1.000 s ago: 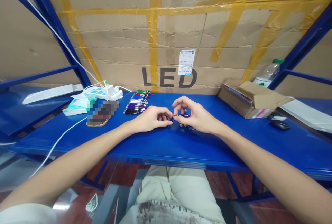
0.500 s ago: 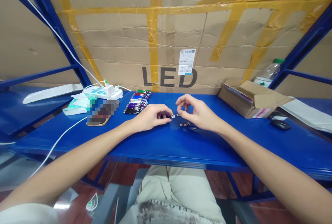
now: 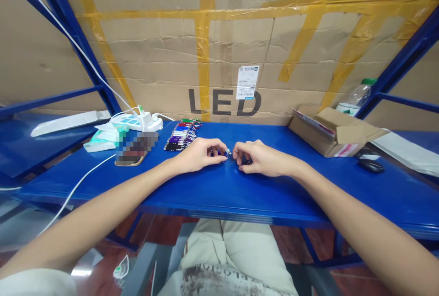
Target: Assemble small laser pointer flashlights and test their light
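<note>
My left hand is closed around a small blue keychain flashlight, its round silver end facing right; most of its body is hidden by the fingers. Just to the right, my right hand is held low over the table with its fingers curled and thumb near the fingertips. Whatever it may pinch is too small or hidden to make out. A small dark piece shows under its fingers. At the left, a row of similar flashlights in several colours lies side by side, with clips and cords at their right ends.
A phone, a tissue pack and a white power strip with cables are on the left of the blue table. To the right are an open cardboard box, a black mouse and a plastic bottle. Cardboard stands behind.
My right hand has come down towards the table and its fingers have curled, now covering the small round discs seen there before. My left hand stays in place with the flashlight.
</note>
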The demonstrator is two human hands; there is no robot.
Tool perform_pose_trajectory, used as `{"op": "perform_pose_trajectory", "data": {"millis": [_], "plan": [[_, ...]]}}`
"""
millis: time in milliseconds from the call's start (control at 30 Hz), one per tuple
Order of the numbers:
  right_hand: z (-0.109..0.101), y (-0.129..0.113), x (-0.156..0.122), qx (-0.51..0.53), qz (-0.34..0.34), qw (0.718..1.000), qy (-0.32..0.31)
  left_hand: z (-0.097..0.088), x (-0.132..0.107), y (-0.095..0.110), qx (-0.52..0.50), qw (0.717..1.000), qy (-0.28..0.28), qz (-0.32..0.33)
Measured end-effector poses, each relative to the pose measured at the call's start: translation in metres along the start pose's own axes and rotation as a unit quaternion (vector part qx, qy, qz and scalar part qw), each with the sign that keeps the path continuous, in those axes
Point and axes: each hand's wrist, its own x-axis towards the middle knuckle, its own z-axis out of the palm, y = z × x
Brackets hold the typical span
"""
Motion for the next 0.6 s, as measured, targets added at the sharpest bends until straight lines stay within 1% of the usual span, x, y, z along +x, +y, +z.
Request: {"op": "perform_pose_trajectory", "data": {"millis": [267, 333, 433, 600], "plan": [[0.000, 0.002, 0.000, -0.014, 0.015, 1.000, -0.006, -0.001, -0.001, 0.000, 0.001, 1.000, -0.008, 0.001], [0.000, 0.001, 0.001, -0.016, 0.008, 1.000, 0.016, -0.001, -0.001, 0.000, 0.007, 1.000, -0.011, 0.004], [-0.001, -0.003, 0.000, -0.006, -0.015, 0.998, 0.067, -0.001, -0.002, 0.001, 0.014, 1.000, -0.021, 0.013], [-0.001, -0.009, -0.002, 0.032, -0.059, 0.988, 0.140, -0.003, -0.003, 0.006, 0.061, 0.995, -0.037, 0.072]]}}
